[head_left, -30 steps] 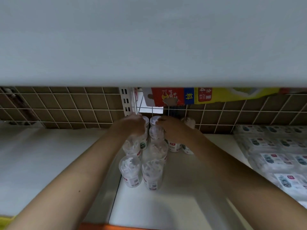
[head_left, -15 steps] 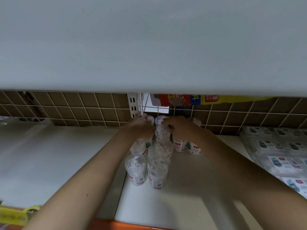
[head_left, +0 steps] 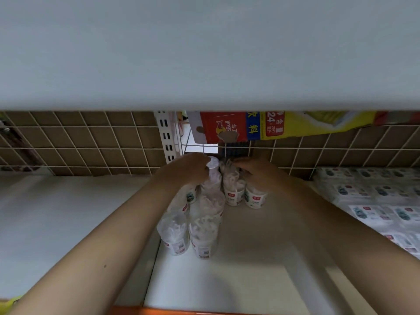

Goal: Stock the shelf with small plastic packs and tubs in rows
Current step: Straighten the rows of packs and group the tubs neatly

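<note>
At the back of the white shelf (head_left: pixel 238 280), by the wire grid (head_left: pixel 91 146), the left hand (head_left: pixel 188 169) curled round a clear tub (head_left: pixel 213 176) in the left rows, while the right hand (head_left: pixel 256 171) lay over the shorter tubs (head_left: pixel 234 194) beside them, its grip hidden, flat packs (head_left: pixel 375 201) stacked well to the right.

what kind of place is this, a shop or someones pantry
Most likely a shop. The white shelf has a wire grid back and a slotted upright; many identical clear tubs stand in rows, and matching flat packs lie stacked to the right.
</note>
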Action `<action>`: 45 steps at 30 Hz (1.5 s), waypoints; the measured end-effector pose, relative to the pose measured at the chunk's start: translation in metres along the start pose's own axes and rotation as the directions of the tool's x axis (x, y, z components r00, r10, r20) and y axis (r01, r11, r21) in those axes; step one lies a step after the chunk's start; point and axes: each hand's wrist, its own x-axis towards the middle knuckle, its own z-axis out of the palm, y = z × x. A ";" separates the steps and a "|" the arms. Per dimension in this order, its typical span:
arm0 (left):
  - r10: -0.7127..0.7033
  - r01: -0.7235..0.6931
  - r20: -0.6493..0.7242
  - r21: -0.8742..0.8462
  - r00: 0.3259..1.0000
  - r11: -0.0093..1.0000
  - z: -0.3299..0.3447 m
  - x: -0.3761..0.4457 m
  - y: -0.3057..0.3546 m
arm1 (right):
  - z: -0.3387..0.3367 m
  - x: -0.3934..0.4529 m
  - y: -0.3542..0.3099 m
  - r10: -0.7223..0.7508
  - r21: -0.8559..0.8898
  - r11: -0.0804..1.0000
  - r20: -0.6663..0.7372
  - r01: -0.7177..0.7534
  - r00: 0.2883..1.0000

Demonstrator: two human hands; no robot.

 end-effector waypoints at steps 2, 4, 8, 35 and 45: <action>0.013 -0.013 0.027 0.014 1.000 1.000 0.006 0.001 0.005 | 0.001 0.001 0.000 -0.006 -0.020 1.000 0.003 0.006 1.000; 0.013 -0.014 0.035 0.025 0.999 1.000 0.013 0.000 0.006 | 0.003 0.001 0.001 -0.005 -0.036 0.999 0.001 0.005 1.000; 0.031 -0.031 -0.001 0.003 1.000 1.000 0.016 -0.002 0.003 | 0.005 0.000 0.003 -0.003 -0.051 0.999 0.008 0.003 1.000; -0.062 0.054 -0.126 -0.063 0.990 0.997 0.012 0.032 0.002 | 0.009 0.025 -0.015 0.093 0.016 0.996 -0.140 -0.091 0.986; -0.025 0.014 -0.135 -0.080 0.991 0.997 0.011 0.027 0.003 | 0.008 0.019 -0.011 0.012 0.064 0.998 -0.178 0.000 0.984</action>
